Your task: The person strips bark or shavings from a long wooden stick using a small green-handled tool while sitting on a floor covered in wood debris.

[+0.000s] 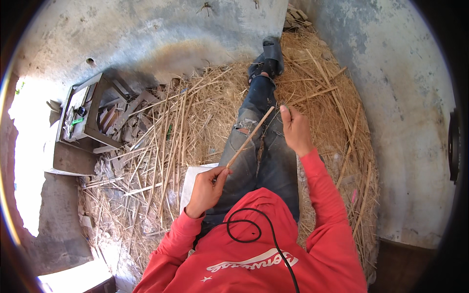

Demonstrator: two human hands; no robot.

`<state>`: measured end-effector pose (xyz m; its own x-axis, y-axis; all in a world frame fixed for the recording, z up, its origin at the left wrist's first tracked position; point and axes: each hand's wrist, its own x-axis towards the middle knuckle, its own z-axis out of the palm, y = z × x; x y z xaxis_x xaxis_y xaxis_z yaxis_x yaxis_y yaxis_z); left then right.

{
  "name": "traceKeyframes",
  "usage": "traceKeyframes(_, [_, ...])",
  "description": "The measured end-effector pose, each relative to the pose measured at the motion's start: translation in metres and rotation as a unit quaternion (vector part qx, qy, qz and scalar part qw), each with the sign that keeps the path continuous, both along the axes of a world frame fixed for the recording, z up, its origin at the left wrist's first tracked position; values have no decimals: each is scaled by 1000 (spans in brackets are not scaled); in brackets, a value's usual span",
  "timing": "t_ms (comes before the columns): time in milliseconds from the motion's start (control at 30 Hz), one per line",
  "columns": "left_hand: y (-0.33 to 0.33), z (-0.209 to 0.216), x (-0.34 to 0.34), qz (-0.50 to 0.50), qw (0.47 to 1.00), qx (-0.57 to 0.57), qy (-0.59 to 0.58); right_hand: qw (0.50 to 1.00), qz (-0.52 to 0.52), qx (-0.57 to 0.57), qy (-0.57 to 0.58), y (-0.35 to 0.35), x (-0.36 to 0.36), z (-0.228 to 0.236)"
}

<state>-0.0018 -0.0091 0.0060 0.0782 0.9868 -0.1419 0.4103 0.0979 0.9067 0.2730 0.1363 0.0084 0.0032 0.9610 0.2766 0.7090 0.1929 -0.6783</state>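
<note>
My left hand is closed in a pinch round the lower end of a thin wooden stick. The stick slants up and to the right above my legs, its far end free. To the right of that end is my right hand, thumb and fingers drawn together. Something thin and strand-like shows by its fingertips, too fine to name. The two hands are apart. Beneath them stretch my legs in worn dark trousers, torn at the knee.
Straw-like shavings and long split strips cover the floor on both sides. A wooden stool-like frame with small items on it stands at the left by wood scraps. Plastered walls enclose the spot. A black cable crosses my red hoodie.
</note>
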Motion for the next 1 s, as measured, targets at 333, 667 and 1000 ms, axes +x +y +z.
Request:
traceKeyframes(333, [10, 1, 14, 37, 997, 62, 12, 993, 110, -31, -37, -47, -58, -26])
traceKeyframes(667, [-4, -7, 19, 63, 997, 48, -10, 983, 180, -8, -37, -64, -58, -22])
traceKeyframes(1000, [-6, -3, 11, 53, 997, 7, -56, 986, 159, 3, -53, -51, -54, -25])
